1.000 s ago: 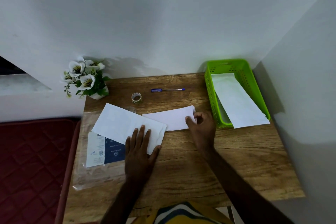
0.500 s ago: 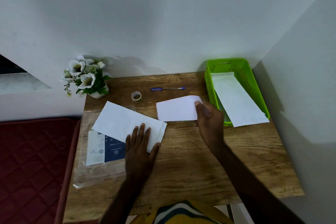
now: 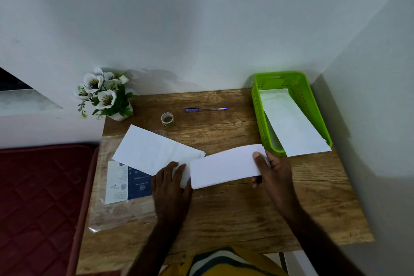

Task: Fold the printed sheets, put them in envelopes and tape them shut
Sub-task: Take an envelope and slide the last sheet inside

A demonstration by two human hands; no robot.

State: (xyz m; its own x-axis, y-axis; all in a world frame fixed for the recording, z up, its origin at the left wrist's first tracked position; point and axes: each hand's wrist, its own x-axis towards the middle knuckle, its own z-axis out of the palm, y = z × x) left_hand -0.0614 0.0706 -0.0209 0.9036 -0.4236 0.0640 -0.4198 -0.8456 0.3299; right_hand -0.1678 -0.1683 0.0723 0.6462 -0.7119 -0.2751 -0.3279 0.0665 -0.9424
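From the head camera, a folded white sheet [image 3: 224,169] is lying with its long axis running left to right across the middle of the wooden table [image 3: 224,215], its right end tilting slightly toward the far edge. The right hand [image 3: 272,169] is pinching that right end, thumb on top and fingers curled beneath. The left hand [image 3: 171,184] is lying flat with fingers straight, pressing on the near corner of a white envelope [image 3: 154,150], which is stretching diagonally from the far left toward the sheet's left end. The sheet is looking plain, smooth and blank on its upper face. A clear plastic sleeve [image 3: 116,186] with a blue-and-white label is lying under the envelope. A tape roll [image 3: 167,119], a blue pen [image 3: 206,109] and a flower pot [image 3: 105,96] are sitting farther back, and a green basket [image 3: 257,107] at the far right is holding another white envelope [image 3: 291,125].
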